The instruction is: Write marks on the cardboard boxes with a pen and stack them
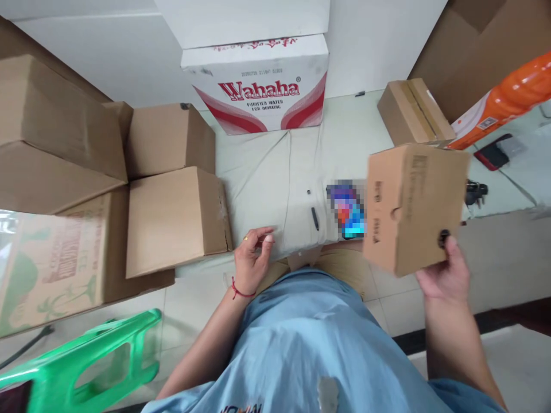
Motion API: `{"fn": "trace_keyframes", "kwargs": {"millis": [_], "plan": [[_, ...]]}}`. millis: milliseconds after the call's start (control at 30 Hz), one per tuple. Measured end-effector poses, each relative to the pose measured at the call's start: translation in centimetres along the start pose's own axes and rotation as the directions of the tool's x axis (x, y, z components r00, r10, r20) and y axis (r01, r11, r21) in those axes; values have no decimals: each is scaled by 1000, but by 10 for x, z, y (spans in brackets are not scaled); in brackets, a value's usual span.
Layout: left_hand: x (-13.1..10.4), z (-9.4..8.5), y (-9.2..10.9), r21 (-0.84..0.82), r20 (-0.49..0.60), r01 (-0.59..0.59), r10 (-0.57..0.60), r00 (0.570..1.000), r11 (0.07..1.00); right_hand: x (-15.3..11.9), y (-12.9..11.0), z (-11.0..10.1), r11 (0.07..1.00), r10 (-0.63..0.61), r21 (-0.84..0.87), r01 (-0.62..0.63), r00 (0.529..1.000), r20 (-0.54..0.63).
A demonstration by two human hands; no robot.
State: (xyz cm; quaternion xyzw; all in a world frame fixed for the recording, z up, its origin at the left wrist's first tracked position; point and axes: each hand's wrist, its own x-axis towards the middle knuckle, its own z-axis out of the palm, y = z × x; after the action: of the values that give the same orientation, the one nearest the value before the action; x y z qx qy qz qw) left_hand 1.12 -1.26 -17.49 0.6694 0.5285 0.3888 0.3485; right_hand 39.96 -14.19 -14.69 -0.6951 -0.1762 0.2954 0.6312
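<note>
By the front edge of a pale table [262, 178], in head view, the right hand [447, 275] alone grips, at its lower corner, a carton [426, 206] that could tip if that hold loosens; the left hand [253, 257], apart, holds nothing.

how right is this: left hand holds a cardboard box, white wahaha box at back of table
Not the left hand: the head view shows the right hand holding the cardboard box; the white Wahaha box is at the back of the table.
</note>
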Motion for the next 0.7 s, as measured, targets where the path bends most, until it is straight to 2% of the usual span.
{"fn": "trace_keyframes", "kwargs": {"millis": [100,167,233,333,433,500,567,600,633,700], "plan": [[-2,5,5,-191,35,76,-71,997,979,-41,2,58,998,54,14,-59,973,226],[-8,2,7,-399,56,167,-158,986,902,-63,5,97,998,51,-47,-35,914,403],[-16,-5,11,-566,87,247,-242,966,787,-80,11,130,995,68,-96,-25,872,484],[-31,-18,16,-622,137,335,-323,936,707,-97,17,161,992,76,-129,-8,845,529],[-39,-28,20,-602,169,455,-451,876,657,-102,17,167,973,66,-214,89,778,625],[-38,-31,21,-631,174,484,-498,850,606,-97,15,160,911,-42,-299,284,785,618],[-34,-31,20,-671,158,451,-480,863,589,-85,14,149,749,-258,-422,511,812,524],[-32,-31,20,-677,145,428,-462,875,599,-76,14,143,640,-366,-502,582,805,467],[-30,-30,19,-675,132,409,-445,886,614,-67,16,136,536,-445,-582,612,790,422],[-26,-28,19,-657,118,392,-427,897,643,-46,21,126,377,-498,-713,592,778,383]]}}
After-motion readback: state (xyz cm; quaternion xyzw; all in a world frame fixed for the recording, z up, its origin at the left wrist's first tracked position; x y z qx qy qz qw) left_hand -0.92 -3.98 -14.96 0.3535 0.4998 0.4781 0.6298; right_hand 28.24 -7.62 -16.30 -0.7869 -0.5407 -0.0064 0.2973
